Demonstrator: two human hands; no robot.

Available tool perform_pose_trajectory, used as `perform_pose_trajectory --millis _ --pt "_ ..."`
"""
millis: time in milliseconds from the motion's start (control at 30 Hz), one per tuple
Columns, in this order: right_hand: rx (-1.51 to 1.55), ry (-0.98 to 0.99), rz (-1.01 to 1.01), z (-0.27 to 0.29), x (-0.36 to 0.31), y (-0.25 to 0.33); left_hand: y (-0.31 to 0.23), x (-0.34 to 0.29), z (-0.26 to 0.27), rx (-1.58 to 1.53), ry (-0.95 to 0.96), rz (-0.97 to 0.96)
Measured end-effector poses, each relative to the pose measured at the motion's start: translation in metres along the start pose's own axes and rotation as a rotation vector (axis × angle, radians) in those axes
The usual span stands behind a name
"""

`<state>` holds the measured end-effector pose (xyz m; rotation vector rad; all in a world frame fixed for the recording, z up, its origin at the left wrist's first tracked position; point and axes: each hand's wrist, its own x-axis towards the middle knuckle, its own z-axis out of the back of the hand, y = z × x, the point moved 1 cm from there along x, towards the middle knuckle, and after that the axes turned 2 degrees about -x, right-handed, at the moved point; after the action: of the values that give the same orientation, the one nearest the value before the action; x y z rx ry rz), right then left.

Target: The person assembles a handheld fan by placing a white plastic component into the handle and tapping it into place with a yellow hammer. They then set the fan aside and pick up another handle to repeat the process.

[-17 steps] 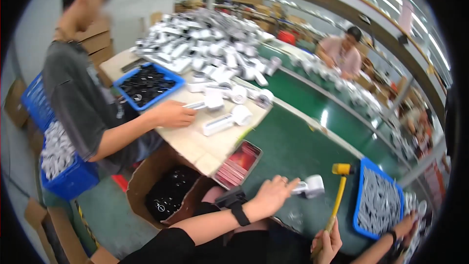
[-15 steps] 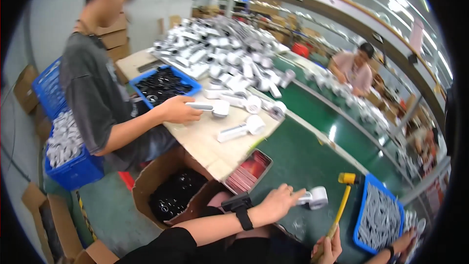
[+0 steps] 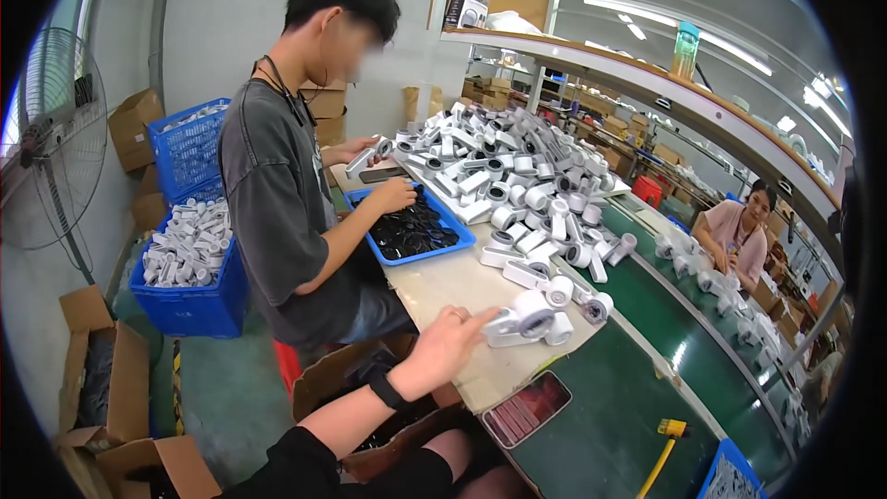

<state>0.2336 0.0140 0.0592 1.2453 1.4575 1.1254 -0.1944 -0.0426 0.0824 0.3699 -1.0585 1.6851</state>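
Observation:
My left hand (image 3: 445,344) reaches over the pale board at the table's corner. Its fingers are closed at the handle end of a white handheld part (image 3: 531,312) with a round, ringed head; exactly how they grip is hidden. Right against that part lies a similar white part (image 3: 558,329) on the board. A hammer (image 3: 672,429) with a yellow head and yellow shaft stands at lower right, over the green surface; its lower end leaves the picture. My right hand is out of view.
A co-worker (image 3: 286,194) sits at left, one hand over a blue tray (image 3: 407,260) of black parts. Behind is a large pile of white parts (image 3: 517,166). A phone (image 3: 527,408) lies by the board's edge. A cardboard box (image 3: 314,388) stands below; another blue tray (image 3: 730,462) is lower right.
The view has swung left and up. My left hand has carried the white part from the green surface onto the board. My right hand has left the picture. The co-worker's hand has moved to the tray.

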Motion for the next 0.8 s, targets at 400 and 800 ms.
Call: perform_pose_trajectory --millis 400,800 --pt "-0.018 0.029 -0.104 -0.018 0.006 0.014 0.106 0.017 -0.050 0.129 0.139 0.114" --pt "0.096 0.068 -0.004 0.029 0.015 -0.026 -0.124 -0.024 -0.035 -0.757 0.285 -0.125"
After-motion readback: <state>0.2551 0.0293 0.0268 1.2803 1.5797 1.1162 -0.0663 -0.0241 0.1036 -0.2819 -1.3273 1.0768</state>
